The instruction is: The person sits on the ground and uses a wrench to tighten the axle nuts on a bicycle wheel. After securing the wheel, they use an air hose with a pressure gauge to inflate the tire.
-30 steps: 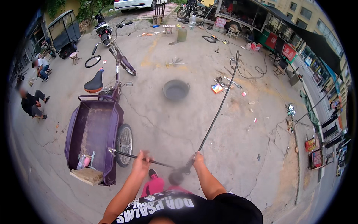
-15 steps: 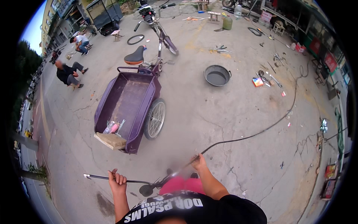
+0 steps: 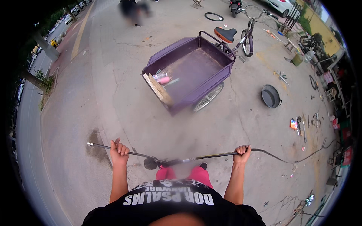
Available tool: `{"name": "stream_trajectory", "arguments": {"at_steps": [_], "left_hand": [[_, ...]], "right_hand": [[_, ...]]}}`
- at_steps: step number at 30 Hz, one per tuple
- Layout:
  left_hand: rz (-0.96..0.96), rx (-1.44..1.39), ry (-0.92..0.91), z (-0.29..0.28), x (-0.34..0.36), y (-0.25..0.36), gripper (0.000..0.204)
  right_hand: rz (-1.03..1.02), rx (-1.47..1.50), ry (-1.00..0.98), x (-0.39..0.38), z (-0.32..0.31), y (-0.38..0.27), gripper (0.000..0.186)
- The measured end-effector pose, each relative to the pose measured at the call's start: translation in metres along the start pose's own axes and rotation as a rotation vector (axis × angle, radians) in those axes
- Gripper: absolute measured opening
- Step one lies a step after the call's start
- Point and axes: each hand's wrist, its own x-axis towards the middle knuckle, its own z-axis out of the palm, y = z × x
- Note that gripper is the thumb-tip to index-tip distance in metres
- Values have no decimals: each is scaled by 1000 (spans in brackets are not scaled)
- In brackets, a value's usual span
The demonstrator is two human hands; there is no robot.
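My left hand (image 3: 119, 151) is closed around a short black hose (image 3: 137, 154), with a silver metal tip (image 3: 90, 144) sticking out beyond it to the left. My right hand (image 3: 242, 151) grips a long black air hose (image 3: 217, 155) out to the right. Between the two hands, in front of my pink-clad legs, hangs a tire inflator gun (image 3: 171, 162) with a round black gauge (image 3: 151, 163) at its left end; its body is partly blurred. The long hose runs on past my right hand, curving over the ground.
Ahead stands a purple cargo tricycle (image 3: 180, 89), a board and a pink item in its bed. A dark basin (image 3: 270, 96) sits to its right. Hand tools (image 3: 301, 126) and a red-orange box (image 3: 293, 124) lie farther right. Another person (image 3: 130, 11) is at the far left.
My view has turned left, so the tricycle and basin appear farther right. My right hand has moved outward along the long hose, away from the inflator gun. My left hand keeps its grip.
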Motion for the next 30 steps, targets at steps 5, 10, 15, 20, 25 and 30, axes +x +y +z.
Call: {"name": "stream_trajectory", "arguments": {"at_steps": [5,10,15,20,25,30], "left_hand": [[183,-280,225,-133,74,89,44],[400,-456,539,-235,135,180,47],[435,-295,492,-307,207,271,34],[428,-460,369,-163,260,288,36],[457,-366,314,-37,285,349,31],[592,-388,136,26,336,407,32]], "right_hand": [[280,-329,-496,-127,102,109,16],[513,-871,-538,-138,105,244,35],[708,-478,-1078,-182,202,333,28],[607,-366,-1547,-147,291,350,24],[546,-275,-1611,-73,367,401,22],[461,-350,-1712,-31,451,456,25]]}}
